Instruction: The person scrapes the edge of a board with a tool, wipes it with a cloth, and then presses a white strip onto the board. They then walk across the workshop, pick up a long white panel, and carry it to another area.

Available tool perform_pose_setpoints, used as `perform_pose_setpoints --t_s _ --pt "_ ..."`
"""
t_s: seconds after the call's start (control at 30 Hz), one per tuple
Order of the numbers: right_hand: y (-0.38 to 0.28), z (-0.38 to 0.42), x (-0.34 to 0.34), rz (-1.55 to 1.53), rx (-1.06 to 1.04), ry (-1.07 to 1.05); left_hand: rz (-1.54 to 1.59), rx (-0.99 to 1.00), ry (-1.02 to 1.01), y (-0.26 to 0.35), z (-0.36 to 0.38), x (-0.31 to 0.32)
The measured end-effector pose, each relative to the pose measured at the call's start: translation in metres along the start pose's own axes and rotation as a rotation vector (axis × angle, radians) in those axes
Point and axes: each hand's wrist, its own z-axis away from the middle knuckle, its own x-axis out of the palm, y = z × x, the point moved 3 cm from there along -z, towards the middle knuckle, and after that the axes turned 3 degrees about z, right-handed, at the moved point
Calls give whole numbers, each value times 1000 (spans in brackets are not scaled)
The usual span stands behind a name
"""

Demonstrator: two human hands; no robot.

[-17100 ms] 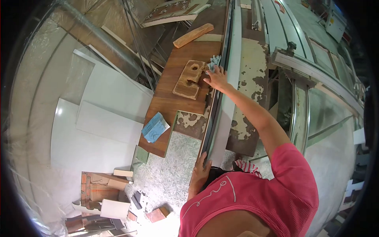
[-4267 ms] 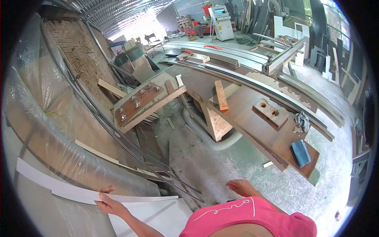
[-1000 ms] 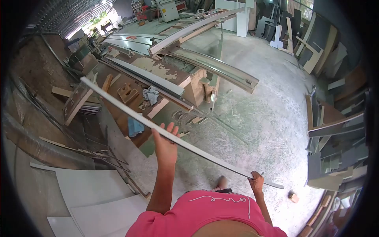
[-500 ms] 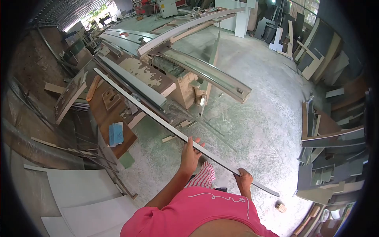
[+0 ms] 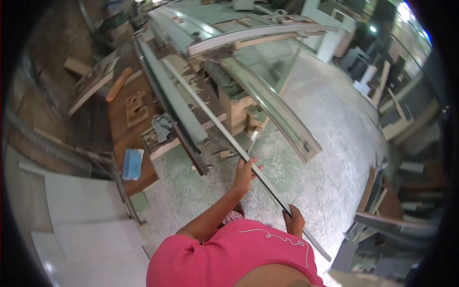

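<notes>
A long, thin, pale strip (image 5: 221, 127) with a dark edge slants across the view, from over the worn machine table down to the lower right. My left hand (image 5: 245, 176) is closed around the strip near its middle, some fingers showing beyond its far side. Closer to my body, my right hand (image 5: 294, 221) grips the same strip towards its near end, which sticks out past the hand. The strip's far end overlaps the tabletop beside a long grey fence (image 5: 178, 95).
A metal rail (image 5: 275, 105) juts from the machine over the dusty floor (image 5: 325, 110). On the brown board at left lie a blue packet (image 5: 132, 164), a grey cloth (image 5: 162, 128) and a wooden template (image 5: 137, 109). White panels (image 5: 86, 196) lean lower left; offcuts (image 5: 373, 210) crowd the right.
The strip has swung to a steeper angle, its far end shifting right, across the fence onto the tabletop side. Both hands still hold it. The whole view has turned and tipped downward.
</notes>
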Motion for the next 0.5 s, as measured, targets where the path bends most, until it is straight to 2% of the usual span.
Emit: perform_pose_setpoints --t_s 0.17,0.43,0.5 --pt "3 -42 22 -42 -63 -81 -30 34 77 2 -53 -2" --pt "-4 -105 33 -247 -18 -339 -40 63 132 5 -112 -2" --pt "5 -126 43 -254 -83 -333 -43 71 146 4 -127 -3"
